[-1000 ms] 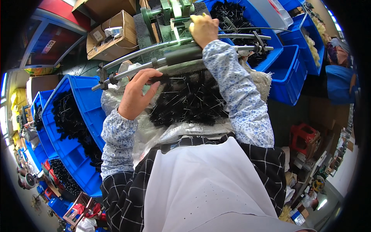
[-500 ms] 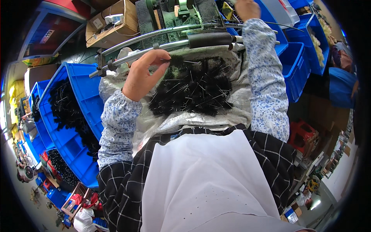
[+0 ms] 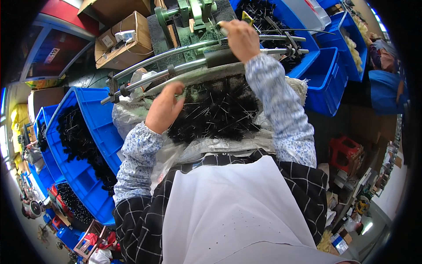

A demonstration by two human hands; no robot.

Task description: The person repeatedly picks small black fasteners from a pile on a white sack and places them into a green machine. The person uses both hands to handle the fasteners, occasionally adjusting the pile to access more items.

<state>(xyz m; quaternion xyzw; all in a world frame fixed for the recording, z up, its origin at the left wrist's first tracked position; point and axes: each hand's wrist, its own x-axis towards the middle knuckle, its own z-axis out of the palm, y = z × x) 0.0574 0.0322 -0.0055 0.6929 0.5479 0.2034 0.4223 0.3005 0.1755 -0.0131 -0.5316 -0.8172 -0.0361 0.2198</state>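
Note:
A heap of small black parts with thin metal pins (image 3: 220, 112) lies on clear plastic sheeting on my lap. My left hand (image 3: 165, 108) hovers at the heap's left edge, fingers curled just below the long metal rails (image 3: 176, 70) of a green machine (image 3: 189, 13). My right hand (image 3: 239, 39) reaches up and is closed on a lever or handle at the machine's top end, beside a dark cylinder (image 3: 224, 56) on the rails. What the left fingers pinch is hidden.
Blue plastic bins (image 3: 94, 132) full of the same black parts stand at my left; more blue bins (image 3: 325, 75) sit at the right. Cardboard boxes (image 3: 125, 44) are behind the machine. A red stool (image 3: 347, 152) is at the lower right.
My right hand has come back down onto the machine's top handle. My left hand has dropped from the rail toward the heap's left edge.

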